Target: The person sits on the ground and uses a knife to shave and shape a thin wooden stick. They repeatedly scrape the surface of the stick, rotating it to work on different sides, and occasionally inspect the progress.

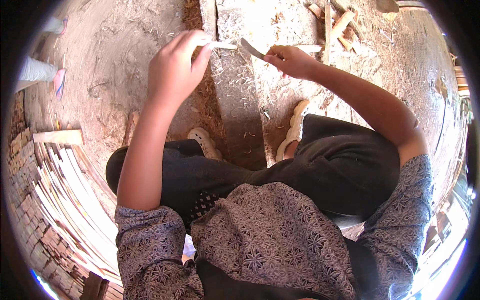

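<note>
My left hand (177,62) is closed on a pale wooden stick (222,45), whose free end points right. Across from it, my right hand (292,62) grips a knife (253,49) with a dark, slightly curved blade. The blade's tip points up and left and stays a little apart from the stick's end. A pale, straight piece (311,48) shows just past my right hand; whether it is the knife's handle or separate wood I cannot tell. Both hands are above a long wooden plank (242,120) strewn with shavings, between my feet.
Wood offcuts (342,25) lie on the floor at the far right. Long pale strips (75,195) are heaped at the left, beside stacked wood pieces (30,215). Another person's sandalled foot (60,82) is at the far left. My light clogs (299,120) flank the plank.
</note>
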Demonstrator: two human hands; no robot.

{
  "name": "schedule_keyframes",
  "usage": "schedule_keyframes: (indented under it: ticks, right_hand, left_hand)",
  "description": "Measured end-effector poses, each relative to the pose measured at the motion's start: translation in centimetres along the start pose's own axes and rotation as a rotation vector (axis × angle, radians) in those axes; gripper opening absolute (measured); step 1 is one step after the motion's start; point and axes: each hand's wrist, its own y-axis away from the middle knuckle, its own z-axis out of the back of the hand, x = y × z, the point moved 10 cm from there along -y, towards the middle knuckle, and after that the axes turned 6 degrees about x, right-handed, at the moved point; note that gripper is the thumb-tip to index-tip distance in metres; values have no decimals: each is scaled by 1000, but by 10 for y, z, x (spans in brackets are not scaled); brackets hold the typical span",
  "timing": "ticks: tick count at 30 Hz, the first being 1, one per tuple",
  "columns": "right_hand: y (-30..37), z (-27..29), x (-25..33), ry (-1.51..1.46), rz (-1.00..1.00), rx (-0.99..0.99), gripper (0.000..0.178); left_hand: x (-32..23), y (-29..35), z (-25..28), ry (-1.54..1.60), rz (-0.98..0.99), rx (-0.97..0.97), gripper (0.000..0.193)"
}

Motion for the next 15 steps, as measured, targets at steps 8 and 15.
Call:
schedule_keyframes:
  ticks: [8, 15]
  right_hand:
    - [6, -15, 9, -25, -8, 124, 38]
    - [8, -26, 41, -25, 161, 62, 40]
  left_hand:
    - [-44, 36, -12, -415, 88, 367, 31]
    - [-57, 68, -51, -318, 9, 427, 27]
